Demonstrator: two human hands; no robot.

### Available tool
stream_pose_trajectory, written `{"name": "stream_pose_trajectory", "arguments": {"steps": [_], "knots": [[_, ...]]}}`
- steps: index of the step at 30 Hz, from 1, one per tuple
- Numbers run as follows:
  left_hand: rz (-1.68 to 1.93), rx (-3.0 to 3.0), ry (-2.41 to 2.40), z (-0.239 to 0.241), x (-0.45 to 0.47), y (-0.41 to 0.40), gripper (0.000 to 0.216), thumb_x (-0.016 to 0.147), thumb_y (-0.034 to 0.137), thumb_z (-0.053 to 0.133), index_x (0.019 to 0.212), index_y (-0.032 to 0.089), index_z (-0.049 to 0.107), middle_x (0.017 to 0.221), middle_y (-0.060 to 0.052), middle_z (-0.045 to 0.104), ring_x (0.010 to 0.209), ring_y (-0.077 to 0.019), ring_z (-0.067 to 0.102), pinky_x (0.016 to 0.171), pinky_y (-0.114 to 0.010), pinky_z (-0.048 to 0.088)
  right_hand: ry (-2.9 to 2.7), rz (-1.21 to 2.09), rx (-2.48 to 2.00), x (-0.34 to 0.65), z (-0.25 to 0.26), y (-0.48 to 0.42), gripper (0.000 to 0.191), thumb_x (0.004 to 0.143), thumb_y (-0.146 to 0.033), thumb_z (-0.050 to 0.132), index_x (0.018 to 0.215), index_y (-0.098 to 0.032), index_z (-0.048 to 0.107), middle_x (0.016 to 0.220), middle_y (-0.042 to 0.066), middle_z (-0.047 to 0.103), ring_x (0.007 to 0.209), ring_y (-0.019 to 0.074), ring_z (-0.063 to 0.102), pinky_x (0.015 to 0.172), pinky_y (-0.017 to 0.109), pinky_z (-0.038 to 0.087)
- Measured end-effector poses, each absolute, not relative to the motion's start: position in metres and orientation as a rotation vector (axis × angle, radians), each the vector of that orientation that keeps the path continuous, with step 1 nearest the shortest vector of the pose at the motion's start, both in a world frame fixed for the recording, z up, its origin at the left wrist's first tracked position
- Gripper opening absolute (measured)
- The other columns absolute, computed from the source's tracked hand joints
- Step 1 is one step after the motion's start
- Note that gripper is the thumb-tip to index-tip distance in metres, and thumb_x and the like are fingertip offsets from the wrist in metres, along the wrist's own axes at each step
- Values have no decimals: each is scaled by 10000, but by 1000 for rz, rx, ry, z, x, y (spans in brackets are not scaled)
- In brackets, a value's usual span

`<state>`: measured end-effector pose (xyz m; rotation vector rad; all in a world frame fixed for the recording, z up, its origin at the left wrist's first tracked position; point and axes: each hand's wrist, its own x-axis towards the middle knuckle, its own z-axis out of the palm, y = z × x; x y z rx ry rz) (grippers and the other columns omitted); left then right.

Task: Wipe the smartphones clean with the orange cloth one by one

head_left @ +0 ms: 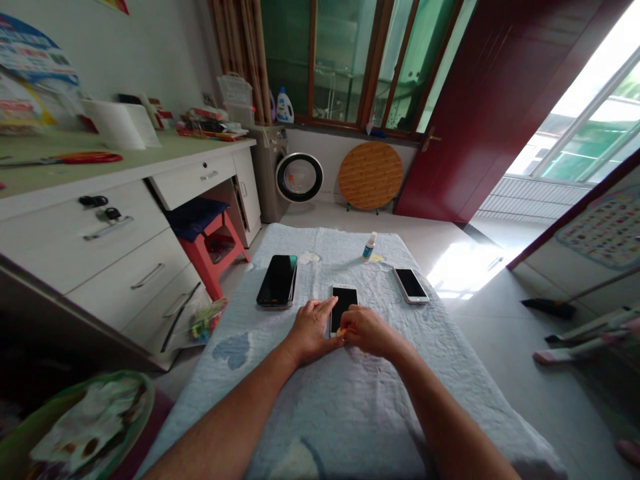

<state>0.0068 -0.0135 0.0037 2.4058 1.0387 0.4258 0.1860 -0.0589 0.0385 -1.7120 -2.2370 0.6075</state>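
See white-rimmed phone [345,300] lying flat, screen up, on cloth-covered tabletop [330,413], btwn both hands. Note left hand [307,333] along phone's L edge, fingers loosely spread, resting against it w/o wrapping round. Note right hand [367,330] at phone's lower R, fingers curled to a tight pinch, apparently on small orange bit [341,332]; can't ID at this size. Judge phone as light, stiff, prob. slick on the glass, fragile if dropped or bent. Hold best by the long side edges, w/ fingers off the screen; steady vs. sliding on soft cloth. Spot also dark phone [278,280] to L, nr left hand; 2nd white phone [411,285] to R; small bottle [369,247] farther back, upright.
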Motion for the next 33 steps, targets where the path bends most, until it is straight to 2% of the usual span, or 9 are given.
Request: {"name": "stream_pose_trajectory", "arguments": {"steps": [5,9,13,20,29,33], "knots": [[421,2383,1039,5,7,-13,896,694,501,709,1450,187,347,1440,-106,469,1283,-333,400,1068,-446,329,-2271,629,-1683,188,42,-52,91,784,-168,633,834,-178,708,834,23,596,745,118,539,669,208,356],[408,2387,1026,3,6,-11,934,668,508,732,1456,207,331,1434,-103,475,1278,-341,401,1058,-457,334,-2161,475,-1810,200,34,-29,108,830,-217,612,835,-170,708,823,31,600,727,125,538,667,225,358],[423,2395,1025,3,6,-11,936,660,492,741,1456,223,328,1434,-87,477,1268,-345,407,1047,-464,345,-2042,317,-1925,210,23,-2,145,853,-252,593,875,-167,709,861,53,617,795,151,558,711,241,376],[390,2419,1036,10,7,-13,763,668,495,744,1345,238,505,1485,-65,427,1273,-350,400,1053,-484,341,-1931,174,-2047,204,16,26,188,889,-271,554,944,-173,705,932,75,628,888,172,568,793,253,391],[368,2455,1023,13,6,-14,714,704,537,700,1335,253,523,1477,-52,437,1256,-356,415,1031,-497,359,-2253,182,-1902,176,17,47,252,923,-275,513,964,-167,737,937,107,651,961,196,567,880,270,373],[386,2461,1044,10,7,-14,744,698,555,702,1343,233,519,1470,-56,447,1245,-357,424,1040,-493,361,-2311,161,-1943,178,19,50,299,938,-294,473,970,-145,731,958,137,654,964,215,577,871,295,384]]}}
